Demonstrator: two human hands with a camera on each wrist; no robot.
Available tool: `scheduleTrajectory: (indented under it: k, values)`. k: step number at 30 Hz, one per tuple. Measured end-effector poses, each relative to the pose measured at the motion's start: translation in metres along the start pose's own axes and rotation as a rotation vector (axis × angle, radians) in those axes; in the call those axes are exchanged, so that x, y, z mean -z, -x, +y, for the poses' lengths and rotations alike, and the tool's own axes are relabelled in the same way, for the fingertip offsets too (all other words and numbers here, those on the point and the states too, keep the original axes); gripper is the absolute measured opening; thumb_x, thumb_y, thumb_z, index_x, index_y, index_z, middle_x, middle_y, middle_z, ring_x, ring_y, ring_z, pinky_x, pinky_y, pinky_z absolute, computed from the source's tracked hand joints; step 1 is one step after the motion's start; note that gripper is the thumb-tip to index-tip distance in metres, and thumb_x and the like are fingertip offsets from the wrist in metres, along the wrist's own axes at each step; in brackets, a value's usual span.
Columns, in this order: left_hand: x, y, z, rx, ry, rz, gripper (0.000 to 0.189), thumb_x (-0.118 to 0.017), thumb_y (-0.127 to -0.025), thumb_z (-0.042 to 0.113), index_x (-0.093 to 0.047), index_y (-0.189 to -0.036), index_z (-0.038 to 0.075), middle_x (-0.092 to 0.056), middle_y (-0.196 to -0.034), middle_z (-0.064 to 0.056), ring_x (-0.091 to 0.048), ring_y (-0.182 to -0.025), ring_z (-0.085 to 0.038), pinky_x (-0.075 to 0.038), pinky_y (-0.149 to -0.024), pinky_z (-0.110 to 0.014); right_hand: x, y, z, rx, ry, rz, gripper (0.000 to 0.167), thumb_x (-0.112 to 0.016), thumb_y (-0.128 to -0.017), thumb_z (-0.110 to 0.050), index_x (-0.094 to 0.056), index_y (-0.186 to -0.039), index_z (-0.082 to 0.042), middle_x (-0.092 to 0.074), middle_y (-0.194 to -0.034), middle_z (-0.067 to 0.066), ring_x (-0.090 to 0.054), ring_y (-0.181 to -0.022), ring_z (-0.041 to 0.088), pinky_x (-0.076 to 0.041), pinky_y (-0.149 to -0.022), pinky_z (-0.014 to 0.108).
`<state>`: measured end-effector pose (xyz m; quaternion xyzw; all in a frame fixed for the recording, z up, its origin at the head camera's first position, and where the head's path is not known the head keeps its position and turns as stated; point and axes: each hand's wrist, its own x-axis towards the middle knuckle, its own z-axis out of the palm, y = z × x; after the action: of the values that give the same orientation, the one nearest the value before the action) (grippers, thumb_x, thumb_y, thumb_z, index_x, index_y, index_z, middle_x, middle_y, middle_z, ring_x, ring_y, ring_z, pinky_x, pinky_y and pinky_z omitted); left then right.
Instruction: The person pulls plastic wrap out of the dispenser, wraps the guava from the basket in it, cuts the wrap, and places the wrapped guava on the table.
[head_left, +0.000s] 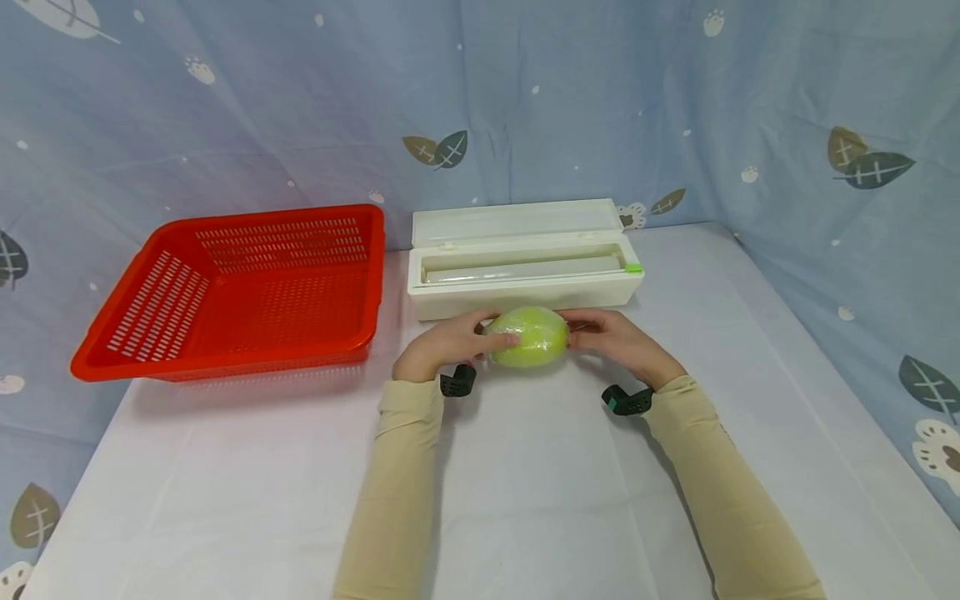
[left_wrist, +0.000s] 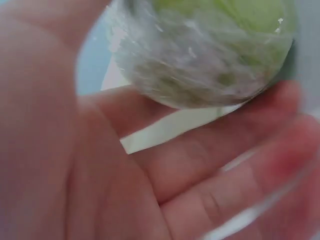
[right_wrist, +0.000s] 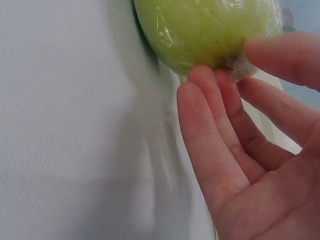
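A smooth yellow-green fruit (head_left: 529,337), wrapped in clear cling film, is between the two hands in front of a white box. My left hand (head_left: 454,340) holds its left end, thumb lying on the near side. In the left wrist view the film over the fruit (left_wrist: 205,55) is layered and wrinkled, and the fingers reach under it. At the other end, my right hand (head_left: 617,337) has its thumb and fingertips against the fruit. The right wrist view shows those fingertips (right_wrist: 197,107) around a bunched bit of film (right_wrist: 242,67) beside a brownish spot.
Just behind the hands stands the white cling film box (head_left: 525,292), its lid (head_left: 517,223) raised, a film roll (head_left: 525,271) inside and a green piece (head_left: 633,268) at its right end. A red plastic basket (head_left: 225,367) stands at the left on the white-covered table (head_left: 540,500).
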<state>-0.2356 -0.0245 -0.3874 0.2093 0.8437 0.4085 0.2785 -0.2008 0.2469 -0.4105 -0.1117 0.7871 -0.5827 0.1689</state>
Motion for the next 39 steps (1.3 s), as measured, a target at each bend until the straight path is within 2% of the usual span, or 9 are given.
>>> scheduleTrajectory:
  k: [4, 7, 14, 20, 23, 27, 32, 36, 39]
  values:
    - [0.004, 0.005, 0.005, 0.034, -0.13, 0.032, 0.062, -0.054, -0.078, 0.058, -0.05, -0.126, 0.02, -0.063, -0.078, -0.004, -0.06, -0.067, -0.019, -0.045, -0.073, -0.03, -0.001, 0.0, -0.002, -0.019, 0.005, 0.013, 0.047, -0.064, -0.082, -0.017, -0.05, -0.127, -0.009, -0.052, -0.118, 0.01, -0.048, -0.106, 0.022, -0.044, -0.084, 0.028]
    - [0.006, 0.007, 0.009, 0.027, -0.185, 0.052, 0.055, -0.055, -0.079, 0.056, -0.055, -0.12, 0.02, -0.061, -0.069, -0.002, -0.058, -0.063, -0.015, -0.043, -0.072, -0.03, -0.002, 0.001, -0.006, -0.031, 0.019, 0.016, 0.047, -0.064, -0.082, -0.015, -0.05, -0.126, -0.009, -0.052, -0.115, 0.01, -0.048, -0.105, 0.023, -0.045, -0.082, 0.028]
    - [0.008, 0.009, 0.01, 0.014, -0.125, 0.033, 0.039, -0.063, -0.078, 0.046, -0.059, -0.105, 0.018, -0.056, -0.065, -0.004, -0.054, -0.057, -0.016, -0.043, -0.053, -0.027, -0.008, 0.007, -0.028, -0.036, 0.046, -0.014, 0.048, -0.063, -0.082, -0.008, -0.048, -0.128, -0.005, -0.053, -0.111, 0.015, -0.048, -0.102, 0.028, -0.045, -0.081, 0.03]
    - [0.013, 0.006, 0.008, -0.006, -0.171, -0.019, 0.039, -0.062, -0.078, 0.048, -0.06, -0.102, 0.017, -0.06, -0.072, -0.007, -0.055, -0.063, -0.016, -0.043, -0.058, -0.027, -0.008, 0.006, -0.031, -0.001, 0.075, -0.066, 0.048, -0.06, -0.084, -0.006, -0.045, -0.129, -0.005, -0.052, -0.108, 0.018, -0.047, -0.1, 0.031, -0.045, -0.079, 0.032]
    - [0.013, 0.003, 0.006, -0.011, -0.204, -0.034, 0.047, -0.06, -0.077, 0.052, -0.058, -0.11, 0.018, -0.061, -0.083, -0.004, -0.056, -0.071, -0.017, -0.044, -0.064, -0.027, -0.005, 0.002, -0.023, 0.003, 0.101, -0.088, 0.047, -0.059, -0.085, -0.009, -0.046, -0.13, -0.01, -0.052, -0.11, 0.016, -0.047, -0.101, 0.03, -0.044, -0.079, 0.034]
    - [0.012, 0.0, 0.004, 0.002, -0.243, -0.003, 0.059, -0.057, -0.076, 0.058, -0.052, -0.123, 0.022, -0.058, -0.1, 0.003, -0.054, -0.084, -0.016, -0.044, -0.073, -0.028, 0.001, -0.003, -0.012, -0.005, 0.136, -0.087, 0.046, -0.059, -0.086, -0.017, -0.046, -0.13, -0.016, -0.051, -0.115, 0.011, -0.047, -0.104, 0.026, -0.044, -0.082, 0.036]
    - [0.012, 0.0, 0.005, -0.016, -0.258, 0.022, 0.062, -0.056, -0.077, 0.057, -0.051, -0.125, 0.018, -0.056, -0.109, 0.002, -0.052, -0.09, -0.015, -0.043, -0.077, -0.029, 0.002, -0.006, -0.008, -0.012, 0.125, -0.073, 0.046, -0.058, -0.087, -0.019, -0.044, -0.13, -0.016, -0.045, -0.122, 0.011, -0.046, -0.109, 0.028, -0.043, -0.084, 0.038]
    - [0.013, 0.003, 0.008, -0.013, -0.297, 0.041, 0.067, -0.055, -0.078, 0.058, -0.047, -0.129, 0.015, -0.054, -0.111, -0.003, -0.051, -0.093, -0.017, -0.043, -0.077, -0.031, 0.001, -0.007, -0.004, -0.016, 0.102, -0.071, 0.047, -0.056, -0.088, -0.017, -0.042, -0.132, -0.014, -0.042, -0.126, 0.012, -0.046, -0.112, 0.028, -0.045, -0.084, 0.038]
    - [0.016, 0.007, 0.013, -0.009, -0.329, 0.086, 0.066, -0.053, -0.079, 0.057, -0.046, -0.129, 0.014, -0.055, -0.108, -0.004, -0.05, -0.092, -0.017, -0.043, -0.075, -0.032, 0.003, -0.007, -0.005, -0.005, 0.076, -0.08, 0.046, -0.055, -0.089, -0.015, -0.041, -0.132, -0.011, -0.042, -0.126, 0.014, -0.046, -0.112, 0.029, -0.045, -0.084, 0.039]
